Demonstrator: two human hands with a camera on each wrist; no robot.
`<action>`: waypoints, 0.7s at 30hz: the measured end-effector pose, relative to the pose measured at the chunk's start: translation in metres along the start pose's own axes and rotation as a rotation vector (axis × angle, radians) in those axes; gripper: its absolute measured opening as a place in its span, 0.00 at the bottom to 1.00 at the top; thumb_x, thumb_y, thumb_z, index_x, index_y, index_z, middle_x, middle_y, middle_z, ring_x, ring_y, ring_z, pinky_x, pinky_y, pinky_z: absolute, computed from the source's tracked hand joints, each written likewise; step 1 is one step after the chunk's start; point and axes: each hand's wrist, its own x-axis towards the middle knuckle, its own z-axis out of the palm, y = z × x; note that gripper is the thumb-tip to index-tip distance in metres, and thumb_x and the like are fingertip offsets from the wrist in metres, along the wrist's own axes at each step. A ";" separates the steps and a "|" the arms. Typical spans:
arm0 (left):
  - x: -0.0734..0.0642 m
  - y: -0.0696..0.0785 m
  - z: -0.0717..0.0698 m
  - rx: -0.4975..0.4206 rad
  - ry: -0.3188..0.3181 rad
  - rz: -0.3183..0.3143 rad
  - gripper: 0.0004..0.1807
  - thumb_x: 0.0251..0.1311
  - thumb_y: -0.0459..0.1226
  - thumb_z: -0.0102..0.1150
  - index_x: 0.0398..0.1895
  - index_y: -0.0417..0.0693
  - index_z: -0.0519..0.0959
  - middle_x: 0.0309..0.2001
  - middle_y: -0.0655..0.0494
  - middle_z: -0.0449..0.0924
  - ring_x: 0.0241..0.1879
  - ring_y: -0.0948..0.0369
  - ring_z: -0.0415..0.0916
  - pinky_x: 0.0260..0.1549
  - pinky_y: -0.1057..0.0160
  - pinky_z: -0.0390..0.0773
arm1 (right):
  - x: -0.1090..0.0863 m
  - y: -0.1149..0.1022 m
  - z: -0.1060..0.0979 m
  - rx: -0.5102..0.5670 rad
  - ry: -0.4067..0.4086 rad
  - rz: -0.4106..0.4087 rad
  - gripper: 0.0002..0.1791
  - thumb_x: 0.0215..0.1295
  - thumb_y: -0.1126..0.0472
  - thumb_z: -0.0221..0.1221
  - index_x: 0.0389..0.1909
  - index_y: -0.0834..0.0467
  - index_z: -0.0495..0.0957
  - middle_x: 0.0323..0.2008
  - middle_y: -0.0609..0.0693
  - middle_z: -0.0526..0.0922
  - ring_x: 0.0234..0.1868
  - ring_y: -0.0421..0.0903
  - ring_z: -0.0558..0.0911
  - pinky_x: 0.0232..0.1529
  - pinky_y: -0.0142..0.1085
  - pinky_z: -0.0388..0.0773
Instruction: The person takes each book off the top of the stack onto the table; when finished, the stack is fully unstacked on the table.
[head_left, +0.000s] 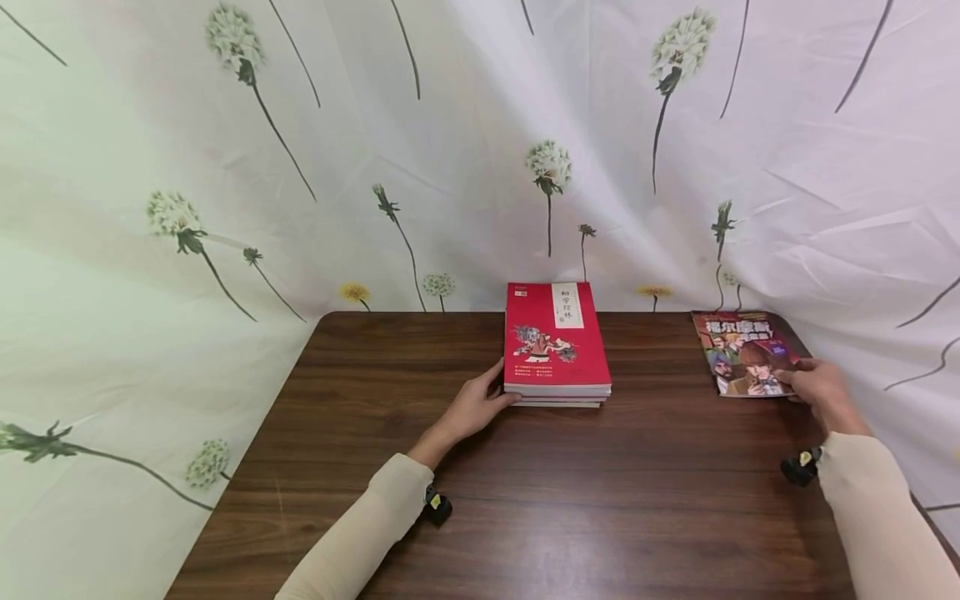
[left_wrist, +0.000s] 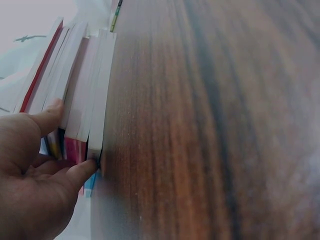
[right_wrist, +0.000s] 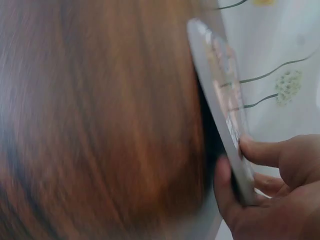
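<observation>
A stack of several books (head_left: 557, 393) lies at the table's back middle, a red-covered book (head_left: 558, 333) with white title strip on top. My left hand (head_left: 476, 406) grips the stack's near left corner, thumb on the front page edges and fingers around the left side. In the left wrist view the books (left_wrist: 80, 85) show white page edges. At the back right, my right hand (head_left: 822, 392) pinches a colourful illustrated book (head_left: 742, 354) by its near right corner. In the right wrist view, the thumb is on the cover, and the book (right_wrist: 215, 90) is tilted off the table.
The dark wooden table (head_left: 600, 500) runs back to a white curtain (head_left: 480, 167) printed with dandelions. Dark wrist cameras (head_left: 437, 505) sit on both forearms.
</observation>
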 end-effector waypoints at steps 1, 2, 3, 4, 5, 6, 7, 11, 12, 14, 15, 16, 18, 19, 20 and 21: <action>0.000 0.000 0.000 -0.001 0.000 0.000 0.43 0.74 0.44 0.65 0.85 0.40 0.57 0.82 0.41 0.62 0.79 0.48 0.66 0.70 0.50 0.77 | -0.001 0.000 0.000 -0.074 0.027 -0.023 0.38 0.77 0.62 0.56 0.71 0.88 0.55 0.58 0.85 0.70 0.37 0.52 0.84 0.41 0.45 0.87; 0.000 0.000 0.000 -0.004 -0.001 0.000 0.43 0.74 0.44 0.66 0.85 0.40 0.57 0.82 0.41 0.62 0.79 0.48 0.66 0.70 0.50 0.77 | -0.001 0.001 0.000 -0.150 0.056 -0.045 0.37 0.75 0.60 0.58 0.68 0.88 0.59 0.59 0.86 0.70 0.41 0.60 0.84 0.45 0.49 0.85; 0.000 0.000 0.000 -0.004 -0.002 0.000 0.43 0.74 0.44 0.65 0.85 0.40 0.57 0.82 0.41 0.62 0.79 0.48 0.66 0.70 0.50 0.77 | -0.002 0.001 0.000 -0.220 0.079 -0.062 0.38 0.74 0.58 0.60 0.66 0.88 0.62 0.60 0.86 0.70 0.47 0.68 0.81 0.49 0.53 0.83; 0.000 0.000 0.000 -0.006 -0.003 0.000 0.43 0.74 0.43 0.65 0.85 0.40 0.57 0.82 0.41 0.62 0.79 0.48 0.66 0.70 0.49 0.77 | -0.003 0.002 0.000 -0.274 0.097 -0.076 0.38 0.73 0.56 0.61 0.64 0.89 0.64 0.61 0.86 0.70 0.51 0.73 0.78 0.52 0.58 0.80; 0.000 0.000 0.000 -0.005 -0.004 0.001 0.43 0.75 0.43 0.65 0.85 0.40 0.57 0.82 0.41 0.62 0.79 0.48 0.66 0.69 0.49 0.77 | -0.004 0.002 0.001 -0.325 0.113 -0.084 0.38 0.72 0.55 0.61 0.62 0.88 0.65 0.61 0.86 0.70 0.55 0.77 0.76 0.55 0.62 0.77; 0.000 0.000 0.000 -0.004 -0.006 0.000 0.43 0.75 0.43 0.65 0.85 0.40 0.56 0.82 0.41 0.62 0.79 0.48 0.65 0.70 0.50 0.77 | -0.004 0.003 0.001 -0.369 0.127 -0.086 0.39 0.72 0.54 0.62 0.61 0.88 0.67 0.61 0.85 0.71 0.57 0.78 0.75 0.59 0.65 0.74; 0.000 0.000 0.000 -0.004 -0.010 -0.002 0.43 0.75 0.43 0.65 0.85 0.41 0.56 0.82 0.42 0.61 0.79 0.49 0.65 0.70 0.50 0.77 | -0.004 0.003 0.002 -0.403 0.133 -0.089 0.39 0.72 0.53 0.62 0.60 0.88 0.67 0.61 0.85 0.71 0.57 0.78 0.75 0.59 0.65 0.74; 0.001 -0.001 0.000 -0.001 -0.015 -0.009 0.44 0.74 0.43 0.66 0.85 0.42 0.56 0.83 0.43 0.61 0.80 0.50 0.65 0.70 0.51 0.77 | -0.001 0.003 0.004 -0.442 0.125 -0.086 0.40 0.72 0.51 0.62 0.60 0.88 0.68 0.60 0.84 0.72 0.57 0.78 0.75 0.59 0.65 0.73; 0.001 -0.002 0.000 -0.001 -0.015 -0.014 0.44 0.74 0.43 0.66 0.86 0.43 0.56 0.83 0.44 0.61 0.80 0.51 0.64 0.70 0.51 0.77 | 0.000 0.002 0.005 -0.439 0.122 -0.087 0.40 0.72 0.50 0.62 0.60 0.88 0.68 0.60 0.84 0.72 0.58 0.78 0.74 0.59 0.65 0.73; 0.001 -0.002 0.000 0.001 -0.014 -0.016 0.44 0.74 0.43 0.66 0.86 0.43 0.56 0.83 0.44 0.61 0.80 0.51 0.64 0.70 0.51 0.77 | 0.001 0.002 0.005 -0.441 0.119 -0.089 0.40 0.72 0.51 0.62 0.60 0.88 0.68 0.60 0.85 0.72 0.58 0.78 0.74 0.59 0.65 0.73; 0.001 -0.002 0.000 0.004 -0.013 -0.011 0.43 0.74 0.43 0.66 0.85 0.43 0.56 0.83 0.44 0.61 0.80 0.50 0.65 0.70 0.51 0.77 | 0.001 0.003 0.006 -0.446 0.117 -0.088 0.40 0.72 0.51 0.62 0.60 0.88 0.68 0.60 0.84 0.72 0.58 0.78 0.74 0.60 0.65 0.73; 0.001 -0.002 0.000 0.004 -0.012 -0.011 0.43 0.74 0.43 0.66 0.85 0.42 0.56 0.83 0.44 0.61 0.80 0.50 0.65 0.70 0.51 0.77 | 0.001 0.003 0.006 -0.455 0.118 -0.085 0.39 0.72 0.51 0.61 0.60 0.88 0.68 0.61 0.84 0.72 0.58 0.78 0.74 0.60 0.65 0.73; 0.001 -0.002 0.000 0.006 -0.013 -0.013 0.44 0.75 0.43 0.65 0.86 0.43 0.56 0.83 0.44 0.61 0.80 0.50 0.65 0.70 0.51 0.77 | 0.001 0.002 0.006 -0.466 0.114 -0.079 0.39 0.73 0.51 0.60 0.61 0.87 0.68 0.61 0.84 0.71 0.59 0.78 0.74 0.60 0.64 0.73; 0.001 -0.002 0.000 0.008 -0.013 -0.013 0.44 0.75 0.43 0.65 0.85 0.43 0.56 0.83 0.44 0.61 0.80 0.50 0.65 0.70 0.51 0.77 | 0.001 0.002 0.006 -0.477 0.112 -0.077 0.39 0.74 0.51 0.60 0.61 0.86 0.68 0.62 0.84 0.71 0.59 0.78 0.74 0.60 0.64 0.73; 0.001 -0.002 0.000 0.006 -0.012 -0.012 0.43 0.75 0.44 0.65 0.85 0.42 0.56 0.83 0.44 0.61 0.80 0.50 0.65 0.70 0.51 0.77 | 0.002 0.002 0.006 -0.484 0.109 -0.076 0.38 0.74 0.51 0.59 0.62 0.86 0.68 0.62 0.84 0.71 0.59 0.78 0.74 0.60 0.63 0.73; 0.001 -0.002 0.000 0.005 -0.012 -0.012 0.43 0.75 0.44 0.65 0.85 0.42 0.56 0.83 0.44 0.61 0.80 0.50 0.64 0.70 0.50 0.77 | 0.002 0.002 0.006 -0.494 0.106 -0.076 0.38 0.74 0.50 0.59 0.62 0.85 0.67 0.62 0.84 0.71 0.60 0.79 0.73 0.59 0.63 0.73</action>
